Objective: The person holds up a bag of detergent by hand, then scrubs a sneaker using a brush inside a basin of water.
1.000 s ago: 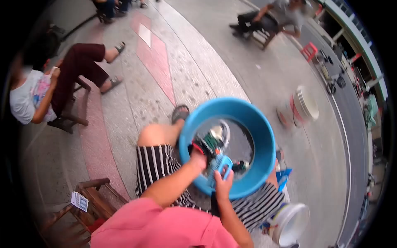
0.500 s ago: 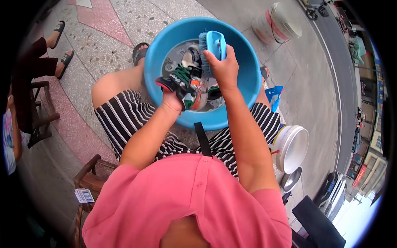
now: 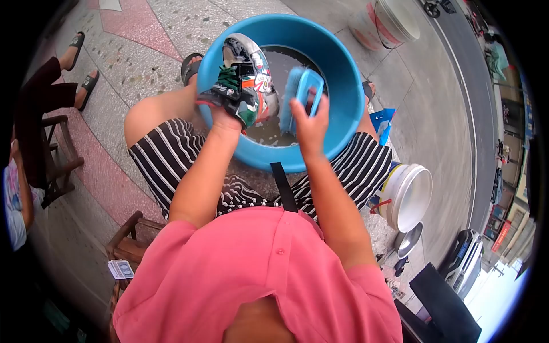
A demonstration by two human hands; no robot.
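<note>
A wet sneaker (image 3: 253,77) with green laces and a black, white, orange and green pattern is raised at the left side of a blue basin (image 3: 343,86). My left hand (image 3: 226,119) grips it at the heel end, with the toe pointing away from me; most of the fingers are hidden behind the shoe. My right hand (image 3: 312,123) is closed around the handle of a blue scrub brush (image 3: 309,94), its bristles facing left toward the sneaker, a gap between them. Below both hands lies murky, sudsy water (image 3: 271,134) in the basin.
A white bucket (image 3: 413,197) and a metal bowl (image 3: 409,240) stand to my right, near a blue packet (image 3: 382,123). Another bucket (image 3: 380,26) is beyond the basin. At left, a person in sandals (image 3: 88,86) sits by a wooden chair (image 3: 60,154).
My left hand has lifted the sneaker up and turned its patterned side more into view. The brush in my right hand has moved lower and slightly right.
</note>
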